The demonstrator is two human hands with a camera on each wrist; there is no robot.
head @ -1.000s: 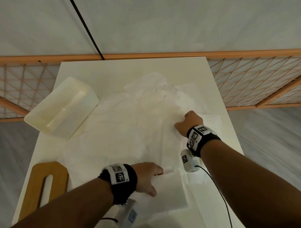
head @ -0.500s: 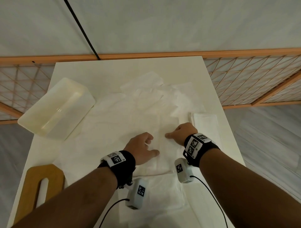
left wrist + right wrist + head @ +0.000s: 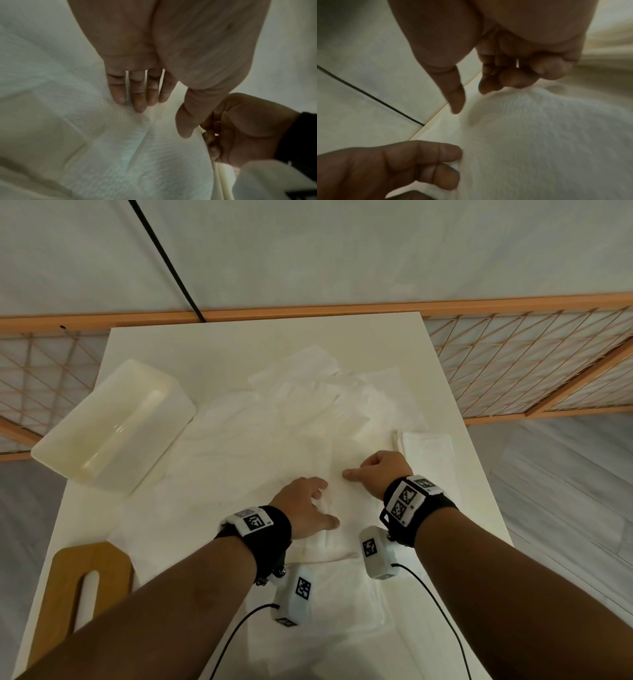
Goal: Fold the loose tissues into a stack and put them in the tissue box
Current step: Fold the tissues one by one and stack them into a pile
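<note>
Step in hand: folding one sheet, judged from both hands working the same tissue [image 3: 342,529] at the frame's centre.
Left hand [image 3: 305,508]: fingers straight and a little spread, pressing flat on the tissue; the left wrist view shows the fingertips [image 3: 139,106] touching the paper beside a crease.
Right hand [image 3: 380,470]: fingers curled under, thumb pointing left; the left wrist view suggests they nip the tissue's right edge, but the right wrist view is blurred, so this is a judgement.
Loose tissues [image 3: 325,402]: a rumpled spread over the middle and upper middle of the tabletop [image 3: 239,344], unfolded.
Folded stack [image 3: 426,448]: a neat narrow pile right of centre, just beyond the right hand.
Tissue box [image 3: 113,429]: open, looks empty, upper left of the frame, overhanging the tabletop's left edge.
Wooden lid [image 3: 89,580]: lower left, slot visible, apart from the box.
Progress: early; most sheets are yet to fold and nothing is boxed.
Next move calls for: holding the left fingers down as an anchor while the right brings its edge over evenly, then smoothing the crease; thin paper drags and tears easily, so a light touch.
</note>
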